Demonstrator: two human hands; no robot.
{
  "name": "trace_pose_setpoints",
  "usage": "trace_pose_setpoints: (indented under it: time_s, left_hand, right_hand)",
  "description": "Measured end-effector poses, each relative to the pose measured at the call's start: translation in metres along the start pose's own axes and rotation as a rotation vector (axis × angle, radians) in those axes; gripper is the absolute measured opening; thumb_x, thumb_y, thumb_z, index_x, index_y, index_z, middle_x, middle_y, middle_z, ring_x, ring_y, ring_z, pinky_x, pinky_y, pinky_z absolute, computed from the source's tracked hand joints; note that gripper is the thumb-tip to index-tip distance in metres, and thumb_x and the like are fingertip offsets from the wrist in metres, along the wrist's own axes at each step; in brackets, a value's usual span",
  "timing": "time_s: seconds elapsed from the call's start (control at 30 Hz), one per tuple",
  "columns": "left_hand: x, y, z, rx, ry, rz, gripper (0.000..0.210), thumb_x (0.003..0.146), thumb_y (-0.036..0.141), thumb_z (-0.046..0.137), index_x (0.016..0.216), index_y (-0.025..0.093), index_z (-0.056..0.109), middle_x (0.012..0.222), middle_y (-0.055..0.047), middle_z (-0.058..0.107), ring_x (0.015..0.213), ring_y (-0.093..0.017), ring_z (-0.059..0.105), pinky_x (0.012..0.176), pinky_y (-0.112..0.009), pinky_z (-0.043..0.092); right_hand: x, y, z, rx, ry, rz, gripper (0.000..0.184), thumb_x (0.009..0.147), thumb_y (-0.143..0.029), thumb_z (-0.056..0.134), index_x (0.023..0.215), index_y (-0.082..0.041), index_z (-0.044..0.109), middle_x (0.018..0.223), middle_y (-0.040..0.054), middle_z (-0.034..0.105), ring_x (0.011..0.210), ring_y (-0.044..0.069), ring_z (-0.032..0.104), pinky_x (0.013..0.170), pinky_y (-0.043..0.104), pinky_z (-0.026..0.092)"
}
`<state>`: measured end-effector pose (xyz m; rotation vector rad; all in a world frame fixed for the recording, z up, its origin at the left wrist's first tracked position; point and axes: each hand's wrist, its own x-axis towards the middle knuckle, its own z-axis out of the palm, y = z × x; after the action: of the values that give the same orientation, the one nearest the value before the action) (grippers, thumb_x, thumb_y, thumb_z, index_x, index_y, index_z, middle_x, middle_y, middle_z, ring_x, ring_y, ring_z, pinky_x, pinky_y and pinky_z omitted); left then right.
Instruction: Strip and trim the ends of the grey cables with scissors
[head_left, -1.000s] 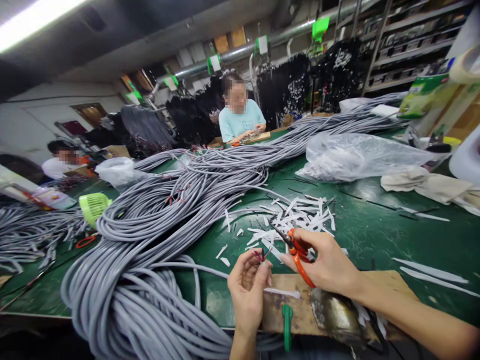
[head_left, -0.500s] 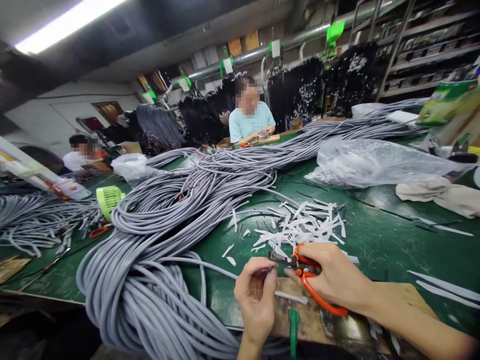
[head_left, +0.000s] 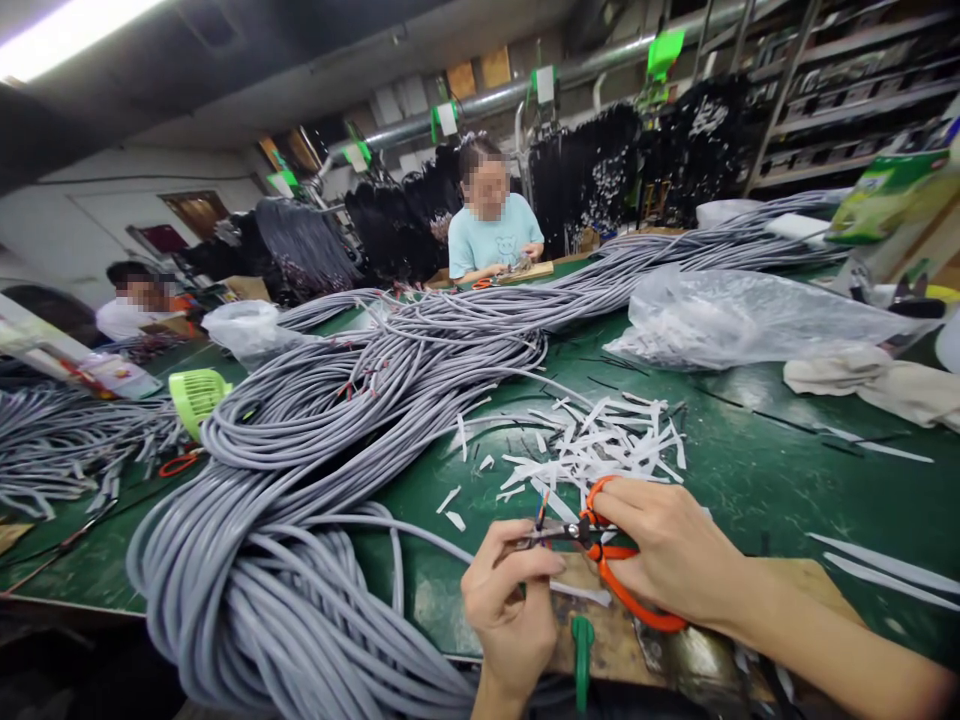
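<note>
My right hand (head_left: 660, 550) grips orange-handled scissors (head_left: 634, 590), their dark blades pointing left. The blades reach the end of a grey cable (head_left: 435, 540), where thin coloured wires (head_left: 543, 508) stick up. My left hand (head_left: 514, 595) pinches that cable end, its fingers close beside the blade tips. Exactly where the blades meet the wires is partly hidden by the fingers. Below the hands lies a wooden board (head_left: 615, 650) with a green lever-like piece (head_left: 582, 655) on it. Scraps of white strip (head_left: 600, 445) are heaped just beyond the hands.
A large bundle of grey cables (head_left: 300, 560) covers the left and runs across the green table (head_left: 750, 470). A clear plastic bag (head_left: 750, 320) and a pale cloth (head_left: 870, 380) lie right. A light-green basket-like object (head_left: 198, 400) stands left. A co-worker (head_left: 495, 235) sits opposite.
The scissor blades have moved left and now lie across the wires at my left fingers. My left fingers have shifted their pinch. The whole view has turned slightly.
</note>
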<state>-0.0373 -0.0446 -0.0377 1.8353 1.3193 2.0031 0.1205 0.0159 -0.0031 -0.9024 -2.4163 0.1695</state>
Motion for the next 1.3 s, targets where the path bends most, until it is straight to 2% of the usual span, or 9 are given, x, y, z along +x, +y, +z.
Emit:
trace_pose_setpoints:
  time_s: [0.17,0.4,0.67,0.8,0.9,0.97,1.17,1.23,1.3]
  left_hand:
    - [0.0,-0.003,-0.004,-0.063,-0.031,-0.106,0.023,0.069,-0.001,0.055,0.063,0.018,0.064,0.073,-0.002,0.061,0.064,-0.014,0.059,0.055,-0.022,0.043]
    - [0.003,-0.001,-0.004,-0.109,-0.039,-0.151,0.022,0.069,0.0,0.055,0.059,0.019,0.062,0.06,-0.001,0.061,0.066,-0.017,0.059,0.058,-0.024,0.045]
    - [-0.001,-0.006,-0.003,-0.194,-0.022,-0.254,0.016,0.074,0.006,0.058,0.062,0.016,0.061,0.075,-0.005,0.061,0.069,-0.017,0.062,0.06,-0.026,0.047]
    - [-0.001,-0.006,-0.002,-0.21,0.0,-0.273,0.016,0.073,0.008,0.06,0.059,0.016,0.06,0.067,-0.004,0.06,0.067,-0.017,0.061,0.059,-0.026,0.047]
    - [0.0,-0.006,-0.002,-0.256,-0.005,-0.264,0.017,0.073,0.006,0.059,0.059,0.016,0.06,0.064,-0.002,0.058,0.06,-0.015,0.059,0.056,-0.024,0.045]
    - [0.0,-0.007,-0.002,-0.283,-0.007,-0.264,0.018,0.073,0.005,0.059,0.059,0.016,0.059,0.065,-0.001,0.058,0.056,-0.013,0.058,0.054,-0.024,0.044]
    - [-0.001,-0.006,0.0,-0.364,-0.001,-0.282,0.018,0.074,0.007,0.06,0.058,0.016,0.059,0.073,-0.003,0.062,0.059,-0.013,0.06,0.057,-0.026,0.047]
    - [0.0,-0.004,0.002,-0.385,0.023,-0.298,0.013,0.074,0.008,0.061,0.064,0.016,0.061,0.075,-0.003,0.063,0.055,-0.011,0.058,0.056,-0.024,0.048]
    - [0.002,-0.001,0.005,-0.388,0.072,-0.377,0.006,0.074,0.012,0.064,0.077,0.017,0.063,0.074,-0.004,0.065,0.051,-0.009,0.057,0.052,-0.022,0.047]
  right_hand:
    - [0.001,0.001,0.002,-0.047,-0.052,-0.01,0.012,0.061,-0.007,0.045,0.062,-0.016,0.052,0.061,0.0011,0.053,0.053,0.012,0.045,0.052,0.023,0.028]
    - [-0.004,0.002,0.004,-0.084,-0.027,-0.032,0.012,0.058,-0.007,0.042,0.058,-0.017,0.047,0.054,0.0003,0.05,0.048,0.012,0.042,0.05,0.025,0.026]
    - [-0.006,0.0,0.005,-0.068,0.005,-0.034,0.012,0.057,-0.007,0.039,0.057,-0.018,0.046,0.049,-0.0004,0.049,0.044,0.011,0.037,0.049,0.025,0.024]
    - [-0.004,-0.001,0.006,0.012,-0.07,0.04,0.011,0.059,-0.008,0.041,0.056,-0.018,0.044,0.049,-0.0017,0.047,0.044,0.01,0.032,0.049,0.024,0.023]
    - [-0.003,-0.002,0.005,0.105,-0.172,0.113,0.012,0.06,-0.008,0.042,0.053,-0.018,0.041,0.044,-0.0041,0.04,0.043,0.009,0.026,0.047,0.022,0.022]
    - [-0.002,-0.001,0.005,0.13,-0.195,0.133,0.013,0.06,-0.008,0.043,0.052,-0.018,0.04,0.043,-0.0045,0.038,0.044,0.009,0.024,0.046,0.022,0.022]
    - [0.0,0.005,0.002,0.062,-0.081,0.096,0.013,0.064,-0.008,0.043,0.056,-0.016,0.048,0.048,-0.0018,0.047,0.044,0.009,0.033,0.048,0.022,0.024]
    - [0.002,0.008,0.0,0.09,-0.069,0.119,0.014,0.067,-0.01,0.046,0.055,-0.016,0.049,0.048,-0.0016,0.049,0.044,0.009,0.036,0.048,0.021,0.025]
    - [0.005,0.012,-0.001,0.117,-0.061,0.159,0.017,0.07,-0.013,0.049,0.053,-0.016,0.048,0.048,-0.002,0.048,0.044,0.009,0.037,0.048,0.02,0.026]
